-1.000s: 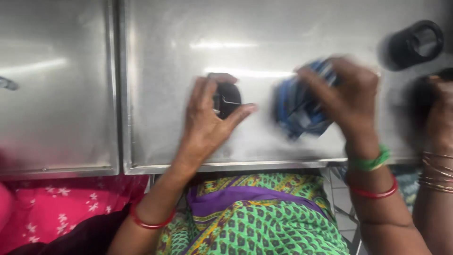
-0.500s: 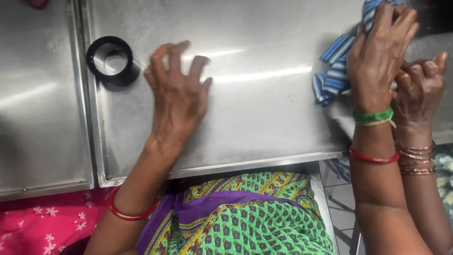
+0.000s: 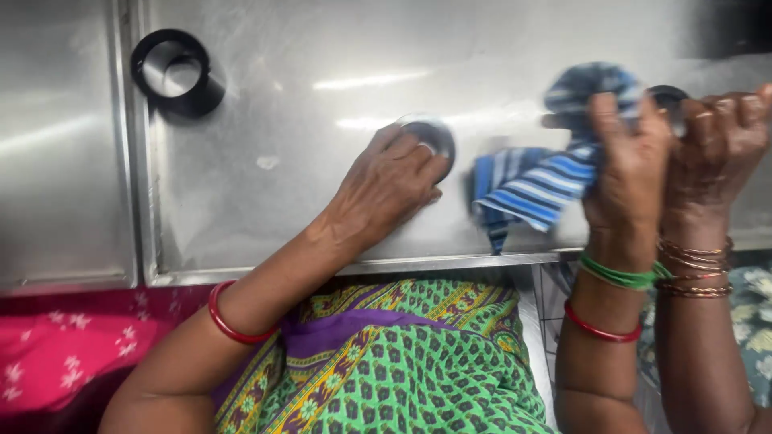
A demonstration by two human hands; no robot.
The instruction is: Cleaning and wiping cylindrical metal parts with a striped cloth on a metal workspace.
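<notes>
Our left hand [image 3: 390, 181] now lies fingers-down over a small round metal-rimmed piece [image 3: 430, 133] on the steel worktop [image 3: 322, 209], the fingers curled onto its near edge; half a second ago this hand was spread flat on bare steel with nothing under it. We judge that it has come across to cover or steady the piece, though we cannot tell whether the fingers truly grip it or only press on it.

Right of that round piece, our right hand [image 3: 627, 161] is clamped on a blue striped cloth [image 3: 535, 181], whose loose end hangs down toward the worktop's near edge. Earlier the cloth was bunched higher, at the far right. Beyond the cloth, another person's hand [image 3: 720, 141], with thin bangles at the wrist, is closed about a dark round part [image 3: 669, 98] that barely shows.

Far left of the round piece stands a black ring [image 3: 173, 72], upright near the worktop's seam; it sits in the same place relative to that seam as before.
</notes>
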